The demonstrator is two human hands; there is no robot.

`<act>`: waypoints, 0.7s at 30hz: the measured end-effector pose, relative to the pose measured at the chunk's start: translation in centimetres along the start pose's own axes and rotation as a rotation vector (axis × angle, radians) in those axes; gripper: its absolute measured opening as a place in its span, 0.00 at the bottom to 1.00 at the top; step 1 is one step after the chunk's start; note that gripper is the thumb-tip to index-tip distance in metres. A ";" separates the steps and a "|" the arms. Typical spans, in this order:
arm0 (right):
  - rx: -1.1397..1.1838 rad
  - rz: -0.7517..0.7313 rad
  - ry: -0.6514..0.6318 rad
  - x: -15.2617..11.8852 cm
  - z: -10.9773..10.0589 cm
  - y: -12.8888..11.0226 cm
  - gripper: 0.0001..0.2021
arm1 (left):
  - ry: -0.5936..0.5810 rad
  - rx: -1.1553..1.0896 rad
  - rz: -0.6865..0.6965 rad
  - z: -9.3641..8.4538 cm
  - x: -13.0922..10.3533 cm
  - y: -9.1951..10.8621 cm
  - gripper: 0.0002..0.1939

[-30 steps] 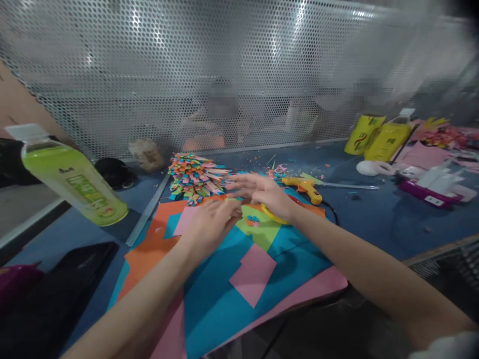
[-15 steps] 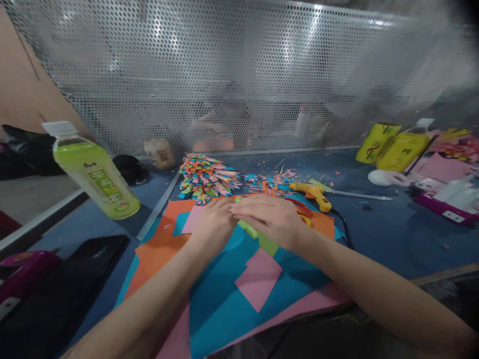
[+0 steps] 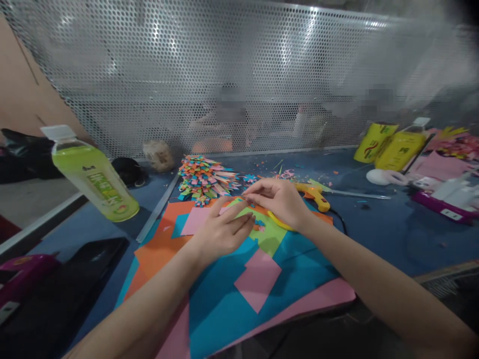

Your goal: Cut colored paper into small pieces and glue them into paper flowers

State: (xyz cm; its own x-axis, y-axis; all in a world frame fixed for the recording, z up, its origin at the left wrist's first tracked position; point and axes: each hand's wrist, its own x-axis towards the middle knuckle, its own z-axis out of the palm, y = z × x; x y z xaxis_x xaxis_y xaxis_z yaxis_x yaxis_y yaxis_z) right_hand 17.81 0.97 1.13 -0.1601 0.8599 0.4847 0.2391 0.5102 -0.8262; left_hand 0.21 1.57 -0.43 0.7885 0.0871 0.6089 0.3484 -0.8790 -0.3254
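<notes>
Two hands meet over a bright spread of coloured paper

We see our left hand [image 3: 226,232] and right hand [image 3: 281,202] close together above the stacked sheets, fingertip near fingertip. The fingers of our left are loosely spread and bent, the back turned up towards us; its palm is hidden, so we cannot tell whether they hold anything. Our right has its thumb and forefinger drawn together in a pinch at a left fingertip; we cannot tell if something tiny sits between them.

Just below our fingers lies a small cluster of blue, orange and pink bits [image 3: 259,226], resting on a green sheet [image 3: 276,242]. A yellow loop [image 3: 279,222] shows beneath our right wrist. Nearer us, a pink piece [image 3: 258,281] lies on a large blue sheet [image 3: 224,304], with an orange sheet [image 3: 157,244] to the left.

Beyond our left hand stands a bushy cone of many-coloured paper strips [image 3: 205,177]. Past our right hand, a yellow glue gun [image 3: 318,198] lies on the dark blue table [image 3: 377,239], a clear stick [image 3: 359,194] extending to its right. To the left, a bottle of green drink [image 3: 97,184] leans in our view, near a long clear strip [image 3: 157,212]. A perforated metal panel [image 3: 179,75] rises behind the table.
</notes>
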 end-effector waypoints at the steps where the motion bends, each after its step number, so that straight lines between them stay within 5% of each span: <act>1: 0.024 0.024 -0.003 0.0 0.0 -0.1 0.03 | 0.017 0.008 -0.007 -0.1 -0.1 0.0 0.12; 4: 0.090 0.127 -0.011 0.1 0.0 0.0 0.06 | 0.115 0.018 -0.116 -0.1 -0.2 0.0 0.09; 7: 0.204 0.232 -0.062 0.2 0.1 0.5 0.08 | 0.216 -0.041 -0.391 0.1 -0.1 0.1 0.02; 10: 0.188 0.292 -0.069 0.1 0.5 0.8 0.10 | 0.225 -0.144 -0.589 0.3 0.0 0.2 0.08; 14: 0.109 0.253 -0.056 -0.3 1.2 0.8 0.05 | 0.156 -0.143 -0.552 0.5 -0.2 0.1 0.08; 21: 0.195 0.317 -0.215 -0.3 1.0 0.8 0.05 | 0.105 0.013 -0.359 0.5 -0.4 -0.3 0.06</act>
State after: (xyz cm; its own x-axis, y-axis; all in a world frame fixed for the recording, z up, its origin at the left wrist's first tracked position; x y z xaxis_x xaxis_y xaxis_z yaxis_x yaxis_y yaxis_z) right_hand 17.10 1.06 0.00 -0.3090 0.9400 0.1443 0.1265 0.1910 -0.9734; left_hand 0.00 2.01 -0.94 0.5589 0.3393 0.7566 0.5999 -0.7954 -0.0864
